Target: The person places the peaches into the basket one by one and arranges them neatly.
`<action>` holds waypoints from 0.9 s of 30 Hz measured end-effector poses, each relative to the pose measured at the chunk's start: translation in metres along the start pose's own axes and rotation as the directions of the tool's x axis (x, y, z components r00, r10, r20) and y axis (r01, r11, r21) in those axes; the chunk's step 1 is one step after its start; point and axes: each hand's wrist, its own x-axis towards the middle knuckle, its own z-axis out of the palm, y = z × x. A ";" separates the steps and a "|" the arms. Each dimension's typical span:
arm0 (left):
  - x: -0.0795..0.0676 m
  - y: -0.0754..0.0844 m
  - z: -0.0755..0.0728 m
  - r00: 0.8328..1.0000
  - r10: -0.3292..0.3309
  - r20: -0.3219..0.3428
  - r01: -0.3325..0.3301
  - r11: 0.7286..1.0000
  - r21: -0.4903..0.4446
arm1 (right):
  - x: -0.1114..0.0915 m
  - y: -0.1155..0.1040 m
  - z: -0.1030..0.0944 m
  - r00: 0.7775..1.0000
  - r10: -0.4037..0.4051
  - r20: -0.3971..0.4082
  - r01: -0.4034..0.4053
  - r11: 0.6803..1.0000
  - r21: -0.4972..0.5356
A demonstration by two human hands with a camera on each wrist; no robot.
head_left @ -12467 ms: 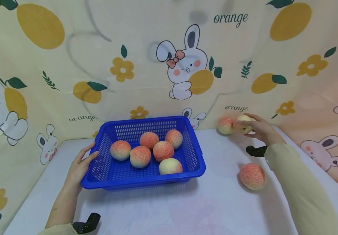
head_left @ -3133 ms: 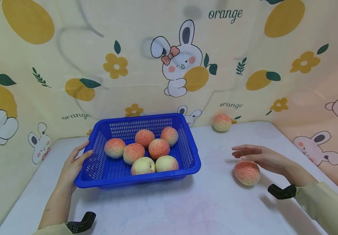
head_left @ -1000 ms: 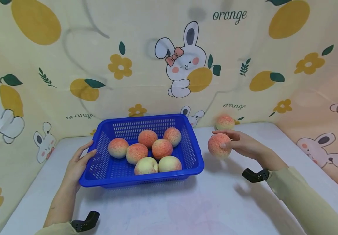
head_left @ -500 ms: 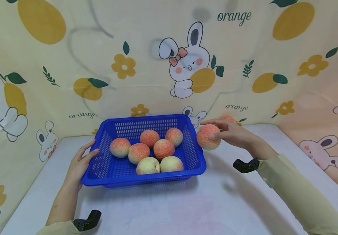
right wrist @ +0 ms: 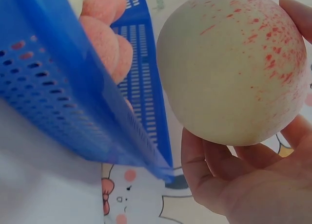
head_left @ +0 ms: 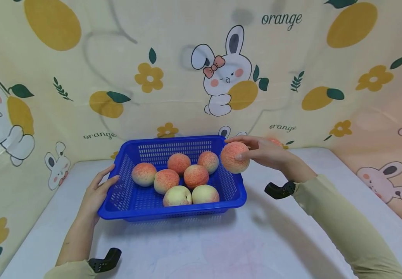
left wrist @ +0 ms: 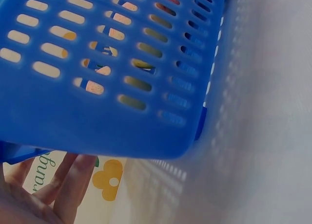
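A blue perforated plastic basket (head_left: 173,214) stands on the white table with several toy-like peaches (head_left: 166,181) inside, most reddish and two paler ones near its front wall. My left hand (head_left: 93,199) holds the basket's left rim; the left wrist view shows its fingers (left wrist: 73,185) beside the blue wall. Over the basket's right rim, my right hand (head_left: 268,153) grips another peach (head_left: 235,159) between thumb and fingers. Seen close in the right wrist view, that peach (right wrist: 229,68) is cream with red speckles, apart from the basket wall (right wrist: 97,102).
Behind the right hand, one more peach (head_left: 275,141) is at the table's back edge, mostly hidden. A printed cloth (head_left: 173,23) with rabbits and oranges hangs behind the white table (head_left: 201,248). Each wrist carries a black device (head_left: 280,190).
Earlier a pale peach went from the right hand into the basket. Since then the right hand has picked up the front peach from the table and carried it left to the basket's rim.
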 end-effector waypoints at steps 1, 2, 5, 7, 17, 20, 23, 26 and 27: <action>0.000 0.000 0.000 1.000 -0.001 0.002 0.001 1.000 0.002 | 0.001 -0.001 0.001 1.000 0.003 0.000 -0.003 1.000 0.001; 0.000 0.000 0.000 1.000 -0.001 0.003 0.001 1.000 0.005 | 0.003 -0.002 0.002 1.000 0.006 0.000 -0.006 1.000 -0.007; 0.001 0.000 0.000 1.000 0.001 -0.001 -0.001 1.000 0.016 | 0.008 -0.005 0.005 1.000 0.017 -0.002 -0.017 1.000 -0.019; 0.001 0.000 0.000 1.000 0.005 -0.004 -0.005 1.000 0.022 | 0.012 -0.008 0.007 1.000 0.025 -0.005 -0.025 0.999 -0.022; 0.001 0.002 0.001 1.000 0.016 -0.005 -0.016 0.999 0.052 | 0.037 -0.016 0.025 1.000 -0.012 0.018 0.011 0.998 0.054; 0.002 0.001 0.000 1.000 0.014 -0.003 -0.014 0.998 0.056 | 0.044 -0.018 0.032 0.999 -0.028 0.032 0.025 0.995 0.094; 0.002 0.001 -0.001 1.000 0.012 -0.006 -0.012 0.998 0.064 | 0.052 -0.020 0.039 0.998 -0.040 0.042 0.036 0.993 0.110; 0.003 0.000 -0.001 1.000 0.013 -0.009 -0.012 0.998 0.068 | 0.059 -0.023 0.045 0.997 -0.050 0.057 0.042 0.991 0.128; 0.003 0.000 -0.001 1.000 0.013 -0.009 -0.012 0.998 0.066 | 0.061 -0.024 0.047 0.996 -0.055 0.066 0.046 0.990 0.132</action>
